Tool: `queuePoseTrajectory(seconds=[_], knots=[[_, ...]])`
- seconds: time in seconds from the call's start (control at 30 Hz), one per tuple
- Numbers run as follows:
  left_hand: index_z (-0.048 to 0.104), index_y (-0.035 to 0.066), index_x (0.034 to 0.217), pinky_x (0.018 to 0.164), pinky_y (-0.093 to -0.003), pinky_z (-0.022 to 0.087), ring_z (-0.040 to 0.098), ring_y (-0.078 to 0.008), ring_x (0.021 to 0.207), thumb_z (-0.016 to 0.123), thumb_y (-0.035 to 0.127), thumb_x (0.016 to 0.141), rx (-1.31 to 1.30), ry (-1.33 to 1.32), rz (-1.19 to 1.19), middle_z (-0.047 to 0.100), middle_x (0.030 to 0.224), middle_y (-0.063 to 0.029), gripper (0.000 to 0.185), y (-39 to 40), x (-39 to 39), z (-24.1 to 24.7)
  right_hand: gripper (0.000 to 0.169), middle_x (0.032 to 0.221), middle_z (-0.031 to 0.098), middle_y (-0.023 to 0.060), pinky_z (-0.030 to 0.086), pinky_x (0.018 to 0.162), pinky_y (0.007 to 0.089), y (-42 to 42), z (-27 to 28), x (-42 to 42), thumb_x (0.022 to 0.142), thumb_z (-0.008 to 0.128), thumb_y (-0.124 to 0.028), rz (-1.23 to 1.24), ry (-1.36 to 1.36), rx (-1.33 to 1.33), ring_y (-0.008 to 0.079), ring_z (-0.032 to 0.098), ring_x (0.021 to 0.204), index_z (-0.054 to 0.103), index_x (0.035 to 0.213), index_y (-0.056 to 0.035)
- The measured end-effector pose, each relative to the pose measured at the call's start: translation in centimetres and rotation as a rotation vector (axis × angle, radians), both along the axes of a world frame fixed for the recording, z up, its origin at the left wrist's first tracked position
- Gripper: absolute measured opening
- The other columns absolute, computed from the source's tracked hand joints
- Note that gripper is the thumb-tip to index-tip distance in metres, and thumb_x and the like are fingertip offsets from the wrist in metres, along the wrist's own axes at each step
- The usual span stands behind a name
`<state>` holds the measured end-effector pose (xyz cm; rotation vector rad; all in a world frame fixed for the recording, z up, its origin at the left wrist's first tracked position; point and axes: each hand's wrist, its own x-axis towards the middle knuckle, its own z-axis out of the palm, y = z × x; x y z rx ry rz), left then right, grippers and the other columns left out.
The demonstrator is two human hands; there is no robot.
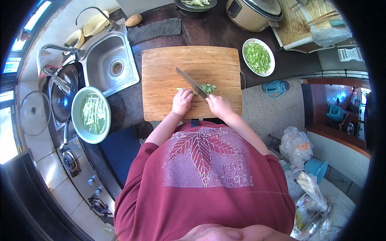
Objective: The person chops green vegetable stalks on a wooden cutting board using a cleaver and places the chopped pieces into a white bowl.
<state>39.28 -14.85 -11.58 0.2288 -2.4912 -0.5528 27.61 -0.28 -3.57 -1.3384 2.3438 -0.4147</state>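
A wooden cutting board (169, 66) lies on the dark counter before me. My right hand (220, 104) grips the handle of a kitchen knife (190, 80), its blade slanting away to the upper left. Just right of the blade is a small heap of sliced green beans (208, 88). My left hand (182, 101) presses uncut green bean (179, 89) pieces to the board, fingers curled beside the blade; most of these are hidden under it. An oval white plate (245, 64) of sliced beans stands to the right. At left, a pale green basin (75, 116) holds long beans in water.
A steel sink (102, 60) with a faucet lies left of the board. Behind are a grey cloth (156, 31), a potato (133, 20) and a rice cooker (253, 15). A wok (64, 93) and gas stove (81, 174) sit at left. Plastic bags (297, 147) hang at right.
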Motion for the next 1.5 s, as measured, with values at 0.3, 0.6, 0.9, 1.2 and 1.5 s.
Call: queuePoseTrajectory(seconds=[0.3, 0.6, 0.9, 1.2, 1.5], knots=[[0.058, 0.005, 0.077, 0.078, -0.0337, 0.048, 0.057, -0.0241, 0.088, 0.055, 0.003, 0.065, 0.013, -0.012, -0.004, 0.059, 0.09, -0.0078, 0.012, -0.1, 0.1, -0.4, 0.022, 0.061, 0.06, 0.0187, 0.048, 0.052, 0.0459, 0.5, 0.7, 0.8, 0.089, 0.046, -0.022, 0.05, 0.018, -0.055, 0.035, 0.061, 0.058, 0.053, 0.079, -0.003], [0.058, 0.004, 0.077, 0.078, -0.0344, 0.048, 0.057, -0.0251, 0.088, 0.055, 0.003, 0.065, 0.028, 0.001, 0.001, 0.059, 0.091, -0.0088, 0.013, 0.0, 0.1, -0.6, 0.023, 0.063, 0.06, 0.0202, 0.049, 0.055, 0.0474, -0.9, 0.3, 0.9, 0.089, 0.045, -0.021, 0.033, -0.016, 0.004, 0.0363, 0.062, 0.062, 0.053, 0.08, -0.0014], [0.058, 0.005, 0.078, 0.079, -0.0337, 0.047, 0.056, -0.0246, 0.091, 0.053, 0.005, 0.068, 0.076, -0.036, -0.023, 0.058, 0.093, -0.0077, 0.012, -0.2, 0.2, -0.6, 0.025, 0.07, 0.061, 0.0211, 0.048, 0.057, 0.0475, -3.6, -2.2, 0.0, 0.089, 0.046, -0.023, -0.028, -0.051, -0.054, 0.0368, 0.061, 0.064, 0.054, 0.08, -0.0012], [0.058, 0.004, 0.087, 0.081, -0.0349, 0.047, 0.055, -0.0249, 0.092, 0.052, 0.005, 0.069, 0.103, -0.052, -0.018, 0.058, 0.093, -0.008, 0.019, -1.6, 0.9, 0.1, 0.028, 0.069, 0.06, 0.0224, 0.047, 0.059, 0.0491, -1.6, -2.0, -0.2, 0.089, 0.047, -0.028, -0.08, -0.077, -0.008, 0.0393, 0.06, 0.065, 0.055, 0.083, -0.0019], [0.058, 0.005, 0.084, 0.081, -0.0356, 0.047, 0.054, -0.0252, 0.095, 0.051, 0.009, 0.069, 0.0, -0.055, -0.045, 0.058, 0.095, -0.0075, 0.018, -2.0, 1.0, -0.6, 0.024, 0.062, 0.06, 0.0182, 0.048, 0.052, 0.0458, -0.5, 0.9, 1.1, 0.09, 0.045, -0.022, 0.025, 0.028, -0.004, 0.035, 0.061, 0.058, 0.053, 0.078, -0.0035]])
